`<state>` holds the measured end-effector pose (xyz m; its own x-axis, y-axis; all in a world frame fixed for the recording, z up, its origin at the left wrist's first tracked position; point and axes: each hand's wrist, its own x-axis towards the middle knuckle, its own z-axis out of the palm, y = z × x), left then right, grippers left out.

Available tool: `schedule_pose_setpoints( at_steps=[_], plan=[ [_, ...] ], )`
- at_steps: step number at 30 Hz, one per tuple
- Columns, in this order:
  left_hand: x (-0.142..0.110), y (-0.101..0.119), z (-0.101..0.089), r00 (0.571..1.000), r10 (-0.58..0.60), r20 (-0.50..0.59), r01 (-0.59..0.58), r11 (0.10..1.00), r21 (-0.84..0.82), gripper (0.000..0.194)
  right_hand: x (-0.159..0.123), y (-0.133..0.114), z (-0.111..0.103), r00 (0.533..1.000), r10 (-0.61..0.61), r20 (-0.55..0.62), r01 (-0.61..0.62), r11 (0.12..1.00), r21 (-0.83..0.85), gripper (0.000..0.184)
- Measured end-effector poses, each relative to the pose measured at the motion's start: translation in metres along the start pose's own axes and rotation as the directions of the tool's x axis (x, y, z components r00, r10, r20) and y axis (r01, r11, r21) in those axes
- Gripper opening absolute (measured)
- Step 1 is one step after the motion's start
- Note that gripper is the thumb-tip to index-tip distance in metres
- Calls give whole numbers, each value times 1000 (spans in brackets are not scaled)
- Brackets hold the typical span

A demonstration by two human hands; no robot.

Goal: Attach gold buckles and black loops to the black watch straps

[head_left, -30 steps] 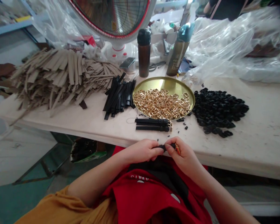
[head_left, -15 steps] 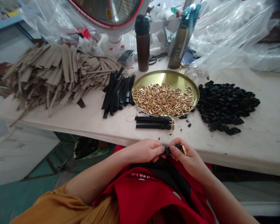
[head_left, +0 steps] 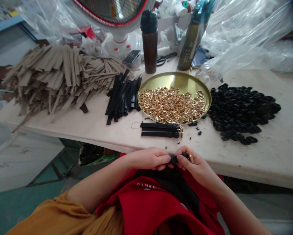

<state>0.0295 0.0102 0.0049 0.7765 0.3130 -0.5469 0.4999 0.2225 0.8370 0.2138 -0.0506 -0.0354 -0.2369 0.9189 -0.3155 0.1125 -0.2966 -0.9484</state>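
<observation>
Just off the table's front edge, both my hands pinch a short black strap with a gold buckle at its right end. My left hand is closed on the strap's left part, most of which its fingers hide. Thumb and fingers of my right hand grip it close to the buckle. Beyond them on the table lie black straps with buckles, side by side. Behind these, a round gold tray holds a heap of gold buckles.
Black strips and a pile of beige strips lie left. Small black loops are heaped right. At the back stand a fan, a dark bottle and a tilted bottle, with scissors and plastic bags nearby.
The view has shifted slightly. Both hands keep hold of the strap in nearly the same place, and the buckle end looks slightly turned within my right fingers.
</observation>
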Motion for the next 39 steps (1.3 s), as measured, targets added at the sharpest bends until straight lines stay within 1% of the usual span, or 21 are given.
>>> schedule_pose_setpoints(
  at_steps=[2, 5, 10, 12, 13, 15, 17, 18, 21, 23, 25, 27, 29, 31, 33, 35, 37, 39],
  plan=[
    [-1, -1, -2, 1000, 1, 13, 0, 998, -66, 37, 1, -1, 0, 1000, -6, -4, 6, 1000, 3, 27],
    [0, -4, -1, 999, -13, -36, 10, 995, -97, 41, 3, -4, 0, 1000, -27, -9, 27, 999, -17, 25],
    [9, -13, 4, 990, -30, -135, 27, 999, -19, 45, 5, -6, -4, 991, -135, 12, 135, 975, -176, 16],
    [12, -14, 5, 981, -26, -191, 35, 999, 40, 44, 7, -4, -2, 986, -165, -12, 159, 966, -206, 17],
    [14, -14, 6, 974, -11, -225, 29, 997, 77, 43, 8, -3, 0, 986, -162, -47, 150, 969, -194, 18],
    [14, -11, 5, 961, 40, -275, 0, 989, 146, 38, 10, 1, 5, 979, -131, -154, 110, 984, -139, 21],
    [13, -8, 2, 954, 83, -287, -33, 984, 174, 32, 12, 4, 11, 961, -99, -259, 80, 993, -86, 23],
    [11, -7, 1, 956, 90, -280, -44, 985, 166, 29, 12, 5, 13, 952, -94, -292, 75, 994, -74, 24],
    [8, -6, -1, 961, 81, -264, -53, 992, 111, 28, 13, 4, 19, 940, -96, -328, 81, 995, -60, 24],
    [9, -9, -1, 958, 72, -278, -43, 993, 109, 29, 13, 2, 22, 938, -88, -337, 80, 996, -38, 24],
    [11, -13, 0, 943, 81, -321, -30, 987, 160, 28, 14, 2, 24, 934, -65, -351, 69, 998, -1, 25],
    [13, -15, 1, 918, 105, -382, -8, 969, 247, 27, 15, 2, 25, 927, -46, -371, 58, 998, 19, 25],
    [13, -14, 1, 904, 124, -410, 12, 949, 314, 27, 17, 2, 25, 930, -43, -364, 54, 998, 19, 26],
    [9, -11, -1, 917, 140, -373, -11, 945, 328, 27, 17, 1, 25, 948, -46, -314, 53, 998, 14, 28],
    [3, -6, -3, 944, 139, -299, -49, 956, 290, 28, 17, -1, 24, 962, -60, -266, 62, 998, -2, 28],
    [-3, -3, -4, 962, 111, -251, -51, 971, 234, 32, 15, -4, 23, 965, -95, -246, 83, 995, -56, 28],
    [-6, -2, -4, 968, 78, -240, -32, 981, 192, 36, 12, -6, 21, 967, -136, -214, 112, 986, -122, 27],
    [-6, -3, -2, 970, 75, -230, -33, 983, 181, 37, 9, -8, 18, 972, -167, -165, 140, 977, -163, 26]
  ],
)
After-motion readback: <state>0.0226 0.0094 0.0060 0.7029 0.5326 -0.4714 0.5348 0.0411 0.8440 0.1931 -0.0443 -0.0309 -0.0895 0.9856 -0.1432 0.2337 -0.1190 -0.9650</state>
